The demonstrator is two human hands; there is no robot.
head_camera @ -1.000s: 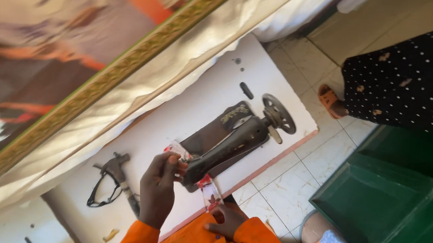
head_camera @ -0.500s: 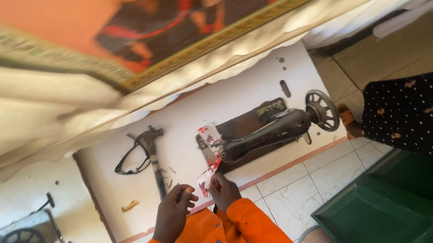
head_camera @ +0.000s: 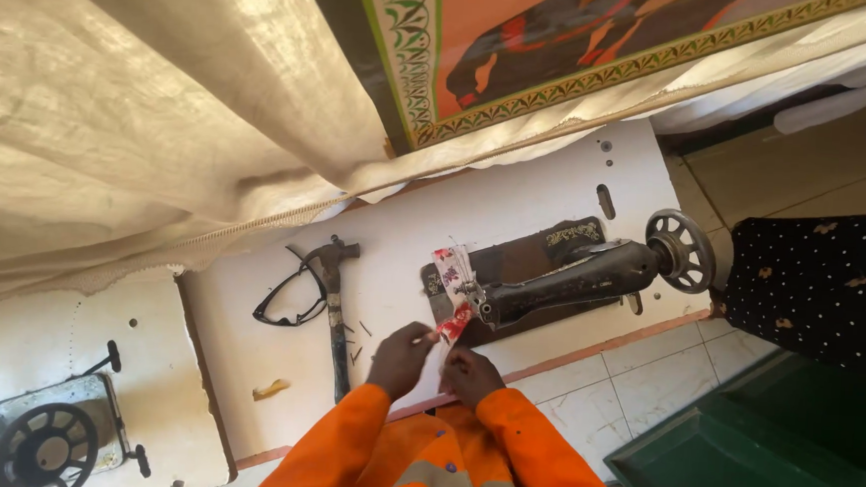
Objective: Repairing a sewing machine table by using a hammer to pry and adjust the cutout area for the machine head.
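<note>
Fabric strip [head_camera: 451,325] (red-patterned) pinched between both hands [head_camera: 401,357] beside sewing machine [head_camera: 571,277].

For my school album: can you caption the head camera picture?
Two hands pinch a red-patterned cloth strip at a black sewing machine.

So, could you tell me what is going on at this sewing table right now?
A person in orange sleeves sits at a white table with a black sewing machine. The left hand and right hand are close together in front of the machine, pinching a small red and white patterned piece of fabric that runs up to the needle end. A hammer and black glasses lie to the left, untouched. Another person in dark dotted clothing stands at the right.
</note>
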